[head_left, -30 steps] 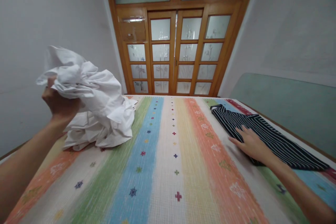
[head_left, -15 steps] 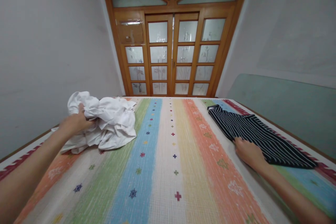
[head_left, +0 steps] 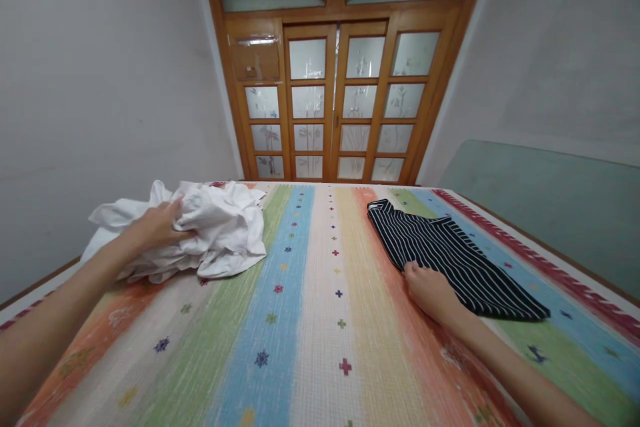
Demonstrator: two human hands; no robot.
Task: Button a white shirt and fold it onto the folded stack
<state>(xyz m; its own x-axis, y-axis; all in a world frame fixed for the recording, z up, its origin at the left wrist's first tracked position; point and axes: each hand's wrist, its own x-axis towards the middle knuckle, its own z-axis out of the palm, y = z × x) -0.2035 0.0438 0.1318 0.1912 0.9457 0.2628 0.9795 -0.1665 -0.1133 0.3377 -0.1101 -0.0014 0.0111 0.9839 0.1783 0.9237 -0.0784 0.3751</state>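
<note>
A crumpled heap of white cloth (head_left: 225, 223) lies at the far left of the striped bedspread (head_left: 320, 320). My left hand (head_left: 163, 223) grips a bunch of it, with the fingertips partly sunk in the folds. To the right is a black garment with thin white stripes (head_left: 440, 253), folded flat into a long shape. My right hand (head_left: 425, 287) pinches its near left edge, the fingers curled over the fabric. The garment rests on the orange and green bands of the bedspread.
Wooden doors with glass panes (head_left: 335, 100) stand beyond the far edge of the bed. A pale green board (head_left: 540, 207) leans along the right side. Grey walls rise on both sides.
My right hand has drawn the striped garment leftward, toward the middle of the bedspread. The white cloth has been shifted and its folds lie differently, spreading further left under my left hand.
</note>
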